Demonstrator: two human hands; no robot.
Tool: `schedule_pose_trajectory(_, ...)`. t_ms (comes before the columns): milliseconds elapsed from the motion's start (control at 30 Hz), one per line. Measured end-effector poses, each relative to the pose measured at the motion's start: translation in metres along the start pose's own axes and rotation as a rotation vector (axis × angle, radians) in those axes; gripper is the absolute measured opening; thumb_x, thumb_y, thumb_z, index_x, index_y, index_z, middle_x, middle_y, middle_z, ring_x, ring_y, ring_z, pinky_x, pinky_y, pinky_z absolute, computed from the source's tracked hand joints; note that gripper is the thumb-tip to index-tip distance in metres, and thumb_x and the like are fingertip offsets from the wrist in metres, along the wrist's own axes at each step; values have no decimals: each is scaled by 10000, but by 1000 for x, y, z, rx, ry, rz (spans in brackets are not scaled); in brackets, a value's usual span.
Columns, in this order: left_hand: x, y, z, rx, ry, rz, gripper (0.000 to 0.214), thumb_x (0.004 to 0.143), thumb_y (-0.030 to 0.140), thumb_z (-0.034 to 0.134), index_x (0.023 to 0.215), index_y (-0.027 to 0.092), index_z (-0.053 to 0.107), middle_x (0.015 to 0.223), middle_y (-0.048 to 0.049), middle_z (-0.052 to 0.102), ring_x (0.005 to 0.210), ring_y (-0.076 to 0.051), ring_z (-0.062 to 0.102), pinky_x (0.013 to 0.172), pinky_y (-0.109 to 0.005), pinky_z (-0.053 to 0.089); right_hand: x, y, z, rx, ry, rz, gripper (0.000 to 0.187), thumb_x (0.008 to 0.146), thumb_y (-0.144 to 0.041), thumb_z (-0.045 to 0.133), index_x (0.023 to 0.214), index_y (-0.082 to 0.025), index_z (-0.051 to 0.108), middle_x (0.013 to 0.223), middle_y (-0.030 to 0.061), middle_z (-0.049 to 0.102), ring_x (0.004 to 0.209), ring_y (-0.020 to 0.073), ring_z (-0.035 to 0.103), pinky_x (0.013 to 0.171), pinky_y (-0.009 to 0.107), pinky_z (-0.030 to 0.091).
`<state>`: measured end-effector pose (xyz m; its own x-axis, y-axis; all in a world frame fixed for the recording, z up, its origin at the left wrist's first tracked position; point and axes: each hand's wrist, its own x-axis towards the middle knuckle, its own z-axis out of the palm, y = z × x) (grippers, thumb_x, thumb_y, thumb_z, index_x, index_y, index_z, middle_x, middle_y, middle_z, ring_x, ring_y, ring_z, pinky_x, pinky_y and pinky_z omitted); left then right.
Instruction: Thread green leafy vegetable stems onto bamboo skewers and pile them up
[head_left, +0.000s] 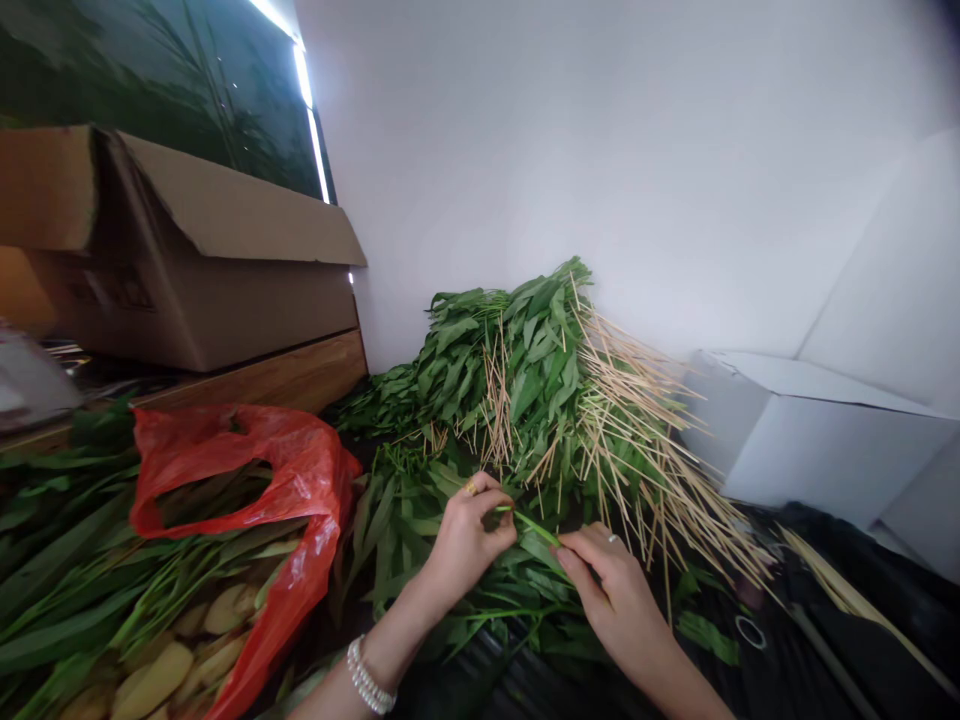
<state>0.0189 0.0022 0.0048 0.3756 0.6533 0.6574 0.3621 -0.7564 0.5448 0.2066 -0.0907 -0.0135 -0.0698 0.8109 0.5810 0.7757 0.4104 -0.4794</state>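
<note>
Between my two hands runs a thin green stem point(537, 529). My left hand point(471, 528) pinches one end of it, with a ring on one finger and a beaded bracelet at the wrist. My right hand point(606, 572), also wearing a ring, grips the stem a little farther right with thumb and fingers. Loose green leafy stems point(405, 515) lie beneath and around both hands. Beyond them rises a heap of green leaves point(536, 345), with many thin pale wooden sticks point(645, 420) poking out to the right.
On the left, a red plastic bag point(337, 500) lies over long leaves and pale sliced pieces point(161, 680). An open cardboard box point(247, 310) sits on a wooden ledge point(300, 375). A white box point(832, 440) stands at right by the wall. Black plastic sheeting point(847, 640) lies below.
</note>
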Motion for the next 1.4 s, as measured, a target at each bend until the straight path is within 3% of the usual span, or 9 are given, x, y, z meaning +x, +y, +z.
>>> schedule_pose_trajectory(100, 9, -17, -12, -86, 194, -188, 121, 739, 139, 526, 678, 182, 621, 739, -16, 578, 735, -165, 565, 701, -265, 430, -1, 2, 0, 26, 32, 21, 272, 969, -293, 436, 766, -226, 605, 728, 21, 604, 724, 188, 580, 654, 300, 455)
schedule_pose_trajectory(200, 15, -32, -25, -138, 346, -307, 156, 817, 237, 490, 715, 189, 598, 729, -5, 567, 740, -166, 547, 715, -263, 414, -1, 3, 0, 52, 49, 37, 243, 963, -282, 454, 788, -227, 614, 739, 19, 604, 729, 186, 581, 655, 294, 454)
schedule_pose_trajectory(300, 11, -26, -26, -178, 243, -306, 217, 917, 294, 415, 811, 204, 583, 774, -7, 596, 757, -164, 558, 723, -258, 414, -2, 4, 2, 40, 23, 19, 218, 965, -250, 440, 834, -228, 613, 775, 25, 610, 760, 192, 575, 681, 308, 448)
schedule_pose_trajectory(500, -3, 6, -10, -45, -230, -85, 242, 985, 294, 349, 973, 237, 584, 911, -37, 651, 854, -184, 614, 777, -277, 439, -2, 7, 4, -122, 17, -95, 213, 963, -191, 420, 963, -208, 632, 823, 46, 608, 792, 202, 555, 728, 344, 427)
schedule_pose_trajectory(667, -7, 9, -7, 96, -391, 4, 240, 992, 307, 359, 1013, 225, 583, 909, -39, 657, 855, -182, 618, 762, -266, 456, -2, 6, 2, -262, 58, -163, 226, 964, -174, 431, 1030, -176, 647, 837, 57, 595, 816, 203, 534, 745, 354, 399)
schedule_pose_trajectory(933, -9, 9, -6, 154, -461, 112, 245, 983, 310, 403, 1121, 211, 579, 980, -47, 633, 908, -173, 601, 803, -260, 457, -2, 5, 2, -345, 173, -201, 221, 952, -152, 461, 1037, -155, 665, 814, 60, 609, 832, 215, 522, 761, 370, 355)
schedule_pose_trajectory(1133, -10, 9, -2, 261, -417, 120, 125, 870, 139, 508, 867, 184, 625, 762, -8, 584, 720, -150, 559, 660, -234, 399, -2, 2, 2, -314, 162, -199, 190, 955, -188, 479, 1004, -157, 660, 823, 56, 625, 836, 218, 520, 786, 381, 345)
schedule_pose_trajectory(1267, -9, 10, -1, 183, -323, 33, 145, 782, 90, 496, 757, 171, 613, 699, 3, 554, 677, -137, 529, 640, -228, 367, -2, 0, 4, -229, 118, -205, 205, 955, -158, 458, 1043, -159, 643, 824, 51, 609, 827, 215, 504, 776, 376, 350)
schedule_pose_trajectory(1400, -6, 10, 4, -57, -184, -166, 158, 754, 113, 456, 693, 158, 596, 664, 14, 544, 653, -121, 506, 636, -219, 356, -2, -3, 7, -155, 95, -197, 213, 948, -119, 435, 1033, -162, 627, 815, 46, 577, 812, 212, 483, 753, 368, 351)
